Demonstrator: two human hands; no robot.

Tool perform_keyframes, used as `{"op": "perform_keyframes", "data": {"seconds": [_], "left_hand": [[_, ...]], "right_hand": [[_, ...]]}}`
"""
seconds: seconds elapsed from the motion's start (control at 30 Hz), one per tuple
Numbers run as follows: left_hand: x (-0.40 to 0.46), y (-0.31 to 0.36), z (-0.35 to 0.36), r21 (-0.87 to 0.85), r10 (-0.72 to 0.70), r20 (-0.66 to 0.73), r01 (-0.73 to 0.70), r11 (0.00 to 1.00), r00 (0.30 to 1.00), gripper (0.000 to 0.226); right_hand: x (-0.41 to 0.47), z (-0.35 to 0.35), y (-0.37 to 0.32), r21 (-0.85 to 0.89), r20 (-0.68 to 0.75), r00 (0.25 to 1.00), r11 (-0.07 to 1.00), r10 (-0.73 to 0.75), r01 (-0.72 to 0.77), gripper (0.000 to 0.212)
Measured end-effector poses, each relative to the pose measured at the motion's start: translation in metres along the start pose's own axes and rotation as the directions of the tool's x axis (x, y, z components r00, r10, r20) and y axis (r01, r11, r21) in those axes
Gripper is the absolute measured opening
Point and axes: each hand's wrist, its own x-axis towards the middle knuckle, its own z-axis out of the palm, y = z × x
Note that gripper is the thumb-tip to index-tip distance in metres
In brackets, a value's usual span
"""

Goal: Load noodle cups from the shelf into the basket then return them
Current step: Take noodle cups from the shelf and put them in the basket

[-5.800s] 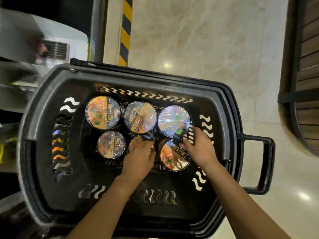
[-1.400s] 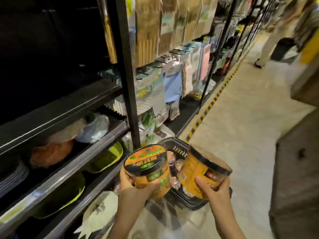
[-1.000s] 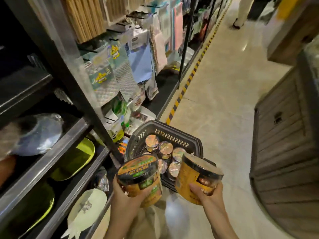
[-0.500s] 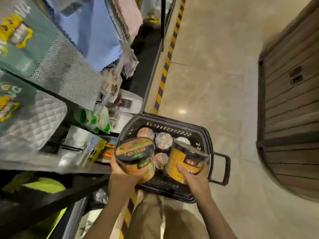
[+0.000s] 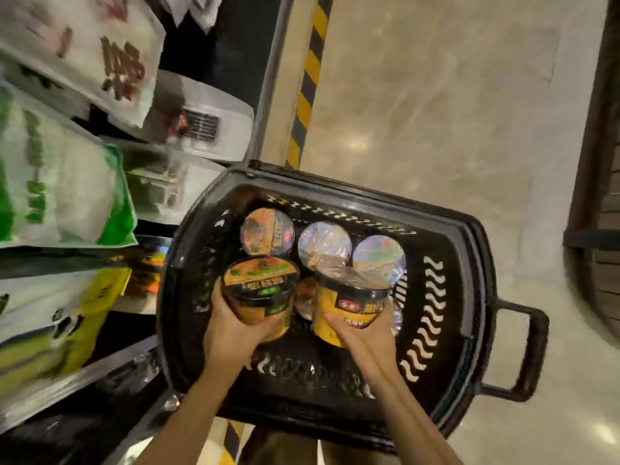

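Head view, the only one I have. Left hand at lower centre of the frame wraps round a green-lidded noodle cup, fingers curled on its side wall, cup tilted toward the camera. Right hand just right of it grips a yellow noodle cup the same way, from below and the side. Both cups hang over the black basket, which fills the middle of the frame and sits on the floor; neither looks set down yet.

Inside the basket I count three cups in the far row: an orange-lidded cup, a foil-glare cup and a third cup at right. At least one more lid peeks out between the two held cups; I can't get a full count because the hands cover that row.

Progress, my read: loading is well along, these two are about to go in the free near half of the basket. The return to the shelf has not begun.

Writing: green lid carries Chinese characters, too blurred to read. Yellow cup has a small red logo badge and characters, also unreadable. White bags on the shelf at left of the frame show large brown and green print, motion-smeared.
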Motion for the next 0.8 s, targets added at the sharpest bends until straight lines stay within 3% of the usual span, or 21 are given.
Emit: {"op": "perform_keyframes", "data": {"seconds": [0.33,0.5,0.63,0.7,0.8], "left_hand": [[0.066,-0.055,0.058,-0.051,0.126,-0.048,-0.128,0.990,0.991,0.123],[0.062,-0.061,0.062,-0.040,0.067,0.022,-0.066,0.997,0.998,0.129],[0.063,-0.059,0.056,-0.116,-0.001,0.106,0.013,0.993,0.994,0.131],[0.062,-0.053,0.052,-0.214,-0.008,0.170,0.044,0.976,0.985,0.118],[0.056,-0.045,0.044,-0.326,-0.034,0.267,0.124,0.937,0.963,0.088]], "right_hand": [[0.061,0.051,0.059,-0.152,0.050,0.998,0.987,-0.047,0.054,0.115],[0.063,0.057,0.071,-0.237,0.118,0.993,0.970,-0.029,0.057,0.125],[0.062,0.043,0.058,-0.482,0.050,0.997,0.873,-0.051,0.069,0.120],[0.065,0.038,0.054,-0.454,0.104,0.994,0.891,0.019,0.030,0.110],[0.066,0.029,0.042,-0.180,0.243,0.964,0.982,0.106,-0.062,0.083]]}}
